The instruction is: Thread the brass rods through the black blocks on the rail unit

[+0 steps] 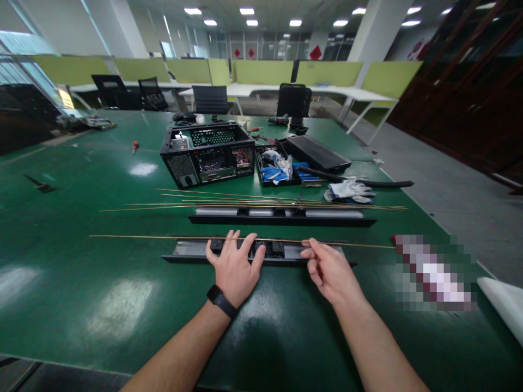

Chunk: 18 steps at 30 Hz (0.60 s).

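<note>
A long metal rail (190, 249), silvery inside with a black front edge, lies crosswise on the green table. Black blocks (278, 249) sit in its middle. Over them my left hand (236, 264) lies with fingers spread, its tips at a thin brass-coloured rod (134, 237). That rod runs along the rail and sticks out past both ends. To the right, my right hand (329, 267) pinches the rod between thumb and index finger, the other fingers curled. Behind is a second similar rail (281, 220), with several more thin rods (163, 204) lying across it.
Farther back stand an open black computer case (208, 155) and a black tray (261, 177) with gloves. A flat black panel (316, 152), a grey-white glove (349, 190) and a black tube (384, 183) lie at right. A blurred-out item (435, 272) is near the right edge.
</note>
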Each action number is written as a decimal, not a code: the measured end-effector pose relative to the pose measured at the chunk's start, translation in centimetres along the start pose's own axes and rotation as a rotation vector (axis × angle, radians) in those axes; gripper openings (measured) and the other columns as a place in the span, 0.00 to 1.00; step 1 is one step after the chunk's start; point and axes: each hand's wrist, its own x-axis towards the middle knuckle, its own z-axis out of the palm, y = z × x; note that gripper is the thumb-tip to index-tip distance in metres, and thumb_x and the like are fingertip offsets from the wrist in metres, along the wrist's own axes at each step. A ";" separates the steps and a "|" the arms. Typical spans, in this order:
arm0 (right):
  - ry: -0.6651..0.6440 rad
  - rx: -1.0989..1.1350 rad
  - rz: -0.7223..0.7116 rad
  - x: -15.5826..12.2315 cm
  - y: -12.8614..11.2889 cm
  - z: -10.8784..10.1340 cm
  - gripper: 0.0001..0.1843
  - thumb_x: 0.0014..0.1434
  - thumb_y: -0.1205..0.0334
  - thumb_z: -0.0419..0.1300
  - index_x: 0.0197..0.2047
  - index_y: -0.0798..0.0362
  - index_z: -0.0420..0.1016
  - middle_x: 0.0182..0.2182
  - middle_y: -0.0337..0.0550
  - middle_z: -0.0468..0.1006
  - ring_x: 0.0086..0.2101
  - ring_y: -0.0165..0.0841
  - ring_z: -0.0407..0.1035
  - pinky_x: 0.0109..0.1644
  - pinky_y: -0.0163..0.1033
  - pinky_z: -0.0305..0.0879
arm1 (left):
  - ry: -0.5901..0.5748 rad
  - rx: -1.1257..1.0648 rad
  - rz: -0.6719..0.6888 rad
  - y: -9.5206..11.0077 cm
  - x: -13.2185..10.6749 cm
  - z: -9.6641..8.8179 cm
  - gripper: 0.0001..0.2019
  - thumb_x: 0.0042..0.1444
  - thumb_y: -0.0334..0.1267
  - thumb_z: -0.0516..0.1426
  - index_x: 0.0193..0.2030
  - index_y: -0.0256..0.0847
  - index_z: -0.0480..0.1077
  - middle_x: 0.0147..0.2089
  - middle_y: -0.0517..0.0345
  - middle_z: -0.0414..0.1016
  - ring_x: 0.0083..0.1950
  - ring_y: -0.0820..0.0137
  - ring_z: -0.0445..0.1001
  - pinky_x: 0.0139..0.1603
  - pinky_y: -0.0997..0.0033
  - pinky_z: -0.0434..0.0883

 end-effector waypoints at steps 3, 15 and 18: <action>0.034 0.012 -0.011 0.1 -0.5 -0.6 0.06 0.69 0.67 0.59 0.41 0.60 0.76 0.25 0.42 0.78 0.12 0.23 0.60 0.08 0.26 0.47 | -0.002 -0.003 0.001 0.0 0.0 0.0 0.16 0.70 0.52 0.54 0.59 0.56 0.76 0.65 0.45 0.76 0.73 0.53 0.67 0.74 0.31 0.38; 0.335 0.080 -0.060 1.4 -4.1 -5.6 0.10 0.70 0.71 0.55 0.35 0.59 0.73 0.21 0.35 0.73 0.13 0.21 0.59 0.08 0.25 0.48 | -0.002 -0.001 -0.003 0.0 0.0 0.1 0.17 0.70 0.52 0.55 0.60 0.56 0.76 0.66 0.45 0.76 0.72 0.52 0.67 0.74 0.31 0.39; 0.388 0.099 -0.051 1.7 -5.1 -6.7 0.12 0.71 0.72 0.54 0.34 0.58 0.72 0.21 0.36 0.73 0.13 0.21 0.58 0.08 0.25 0.46 | -0.001 -0.002 -0.002 -0.1 0.0 0.1 0.17 0.70 0.52 0.55 0.60 0.55 0.76 0.66 0.45 0.76 0.73 0.52 0.67 0.74 0.31 0.38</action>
